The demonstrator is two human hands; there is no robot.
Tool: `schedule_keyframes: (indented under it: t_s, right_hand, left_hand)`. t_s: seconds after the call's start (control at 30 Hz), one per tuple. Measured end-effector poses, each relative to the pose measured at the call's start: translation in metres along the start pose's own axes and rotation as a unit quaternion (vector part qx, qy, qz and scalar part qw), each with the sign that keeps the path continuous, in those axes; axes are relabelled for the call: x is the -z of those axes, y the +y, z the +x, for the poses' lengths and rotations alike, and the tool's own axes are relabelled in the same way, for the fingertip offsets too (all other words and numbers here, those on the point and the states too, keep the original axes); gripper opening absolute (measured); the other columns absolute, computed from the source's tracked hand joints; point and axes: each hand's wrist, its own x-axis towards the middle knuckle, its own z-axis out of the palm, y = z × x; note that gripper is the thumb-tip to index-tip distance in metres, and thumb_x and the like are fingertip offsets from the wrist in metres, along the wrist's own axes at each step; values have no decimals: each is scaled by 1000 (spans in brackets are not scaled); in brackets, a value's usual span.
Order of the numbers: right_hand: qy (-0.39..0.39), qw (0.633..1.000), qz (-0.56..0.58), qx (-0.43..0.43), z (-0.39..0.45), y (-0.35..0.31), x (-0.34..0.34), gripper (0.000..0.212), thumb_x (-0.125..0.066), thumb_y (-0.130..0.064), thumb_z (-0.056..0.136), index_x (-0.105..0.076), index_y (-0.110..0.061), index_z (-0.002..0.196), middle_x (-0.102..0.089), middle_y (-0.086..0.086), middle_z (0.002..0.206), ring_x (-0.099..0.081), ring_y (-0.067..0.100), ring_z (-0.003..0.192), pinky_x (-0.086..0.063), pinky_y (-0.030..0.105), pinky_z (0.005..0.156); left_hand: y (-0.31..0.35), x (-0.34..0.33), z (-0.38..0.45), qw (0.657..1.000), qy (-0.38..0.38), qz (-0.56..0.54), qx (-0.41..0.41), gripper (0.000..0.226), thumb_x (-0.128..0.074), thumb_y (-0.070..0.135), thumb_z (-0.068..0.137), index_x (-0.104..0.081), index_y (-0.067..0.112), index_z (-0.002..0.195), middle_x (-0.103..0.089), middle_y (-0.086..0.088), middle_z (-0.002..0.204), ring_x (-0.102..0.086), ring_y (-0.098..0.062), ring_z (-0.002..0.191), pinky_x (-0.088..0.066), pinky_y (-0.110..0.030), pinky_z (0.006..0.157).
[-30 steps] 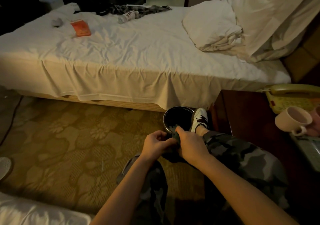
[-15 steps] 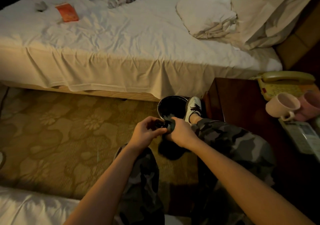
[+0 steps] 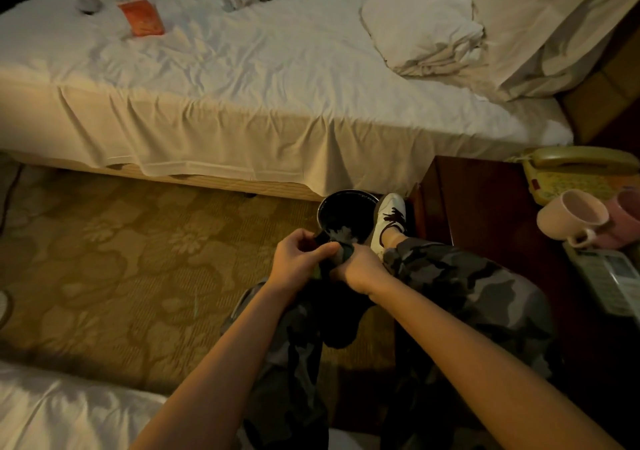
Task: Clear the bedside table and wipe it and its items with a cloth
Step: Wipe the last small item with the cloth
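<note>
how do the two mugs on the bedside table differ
The pale mug is cream-pink; the pink mug is deeper pink. The pale mug sits nearer the person and shows whole, handle included; the pink mug is partly hidden behind it and cut off by the frame edge, no handle visible. Both tilt their openings toward the camera, side by side in front of the phone.

The room is seen through one head-worn wide-angle camera, aimed forward and down. The hands point(image 3: 332, 262) are caught close, the bed point(image 3: 242, 79) farther ahead, the table point(image 3: 485, 207) at right (edges bowed).
</note>
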Motion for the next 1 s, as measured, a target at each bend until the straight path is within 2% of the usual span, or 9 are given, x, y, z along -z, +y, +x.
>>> schedule_keyframes:
  t_s: [0.1,0.27,0.37,0.43,0.53,0.73,0.83,0.9,1.0]
  right_hand:
    - [-28,997,58,-46,-2,-2,0,37,-76,-13,73,-63,-11,109,-67,10,100,-64,25,91,-53,40,85]
    - [-54,997,27,-40,-6,-5,4,40,-78,-10,72,-61,-14,109,-65,7,103,-60,22,95,-49,32,80]
    - [-82,995,64,-10,-9,-6,7,41,-79,-11,72,-60,-24,106,-63,-3,95,-58,17,97,-46,24,73]
    - [-107,991,81,4,-11,-7,12,42,-81,-19,70,-60,-23,106,-64,-4,99,-58,15,99,-46,23,78]
    - [-120,989,84,13,-11,-3,20,54,-81,-30,70,-59,-19,118,-66,3,111,-60,18,105,-47,37,97]
    - [42,953,267,139,-28,-12,30,29,-49,-44,92,-54,-24,113,-62,-5,107,-58,14,107,-49,32,94]
    - [76,946,154,275,-32,-7,18,50,-37,-62,90,-45,-31,128,-57,-8,119,-55,8,111,-43,30,98]
    - [89,931,-1,353,-29,1,8,59,-32,-65,89,-35,-31,137,-47,-5,127,-47,10,117,-38,29,101]
    - [114,859,-243,437,-21,6,-4,60,-32,-64,89,-30,-28,137,-39,7,129,-42,20,118,-36,36,102]
  left_hand:
    - [2,1,-4,999,7,29,-18,28,-82,21,70,-61,9,81,-60,-5,74,-55,-13,67,-46,-21,59]
    - [4,0,-8,998,-23,2,-66,26,-80,15,71,-58,9,84,-68,-3,88,-65,-13,81,-53,-25,70]
    - [2,0,-8,995,-64,-51,-51,24,-71,26,78,-53,16,90,-69,-15,102,-67,-27,96,-56,-41,82]
    - [4,-2,-7,996,-30,-83,-30,16,-64,24,85,-53,17,93,-67,-20,99,-66,-33,95,-54,-46,82]
    - [10,-1,-5,991,35,-129,-19,4,-52,19,95,-52,15,94,-65,-8,83,-67,-18,74,-56,-32,63]
    - [10,11,-2,970,50,-235,50,49,-17,51,100,-52,16,97,-54,-7,68,-45,-11,40,-30,-18,37]
    - [7,12,0,971,16,-213,102,65,-5,60,95,-52,17,107,-60,-17,82,-45,-13,36,-29,-15,34]
    - [5,10,-1,976,1,-186,116,70,-5,62,94,-50,11,111,-59,-18,74,-40,-12,30,-28,-14,34]
    - [8,5,-4,984,-7,-117,131,71,-7,60,96,-55,8,100,-57,-6,60,-50,-15,43,-38,-22,41]
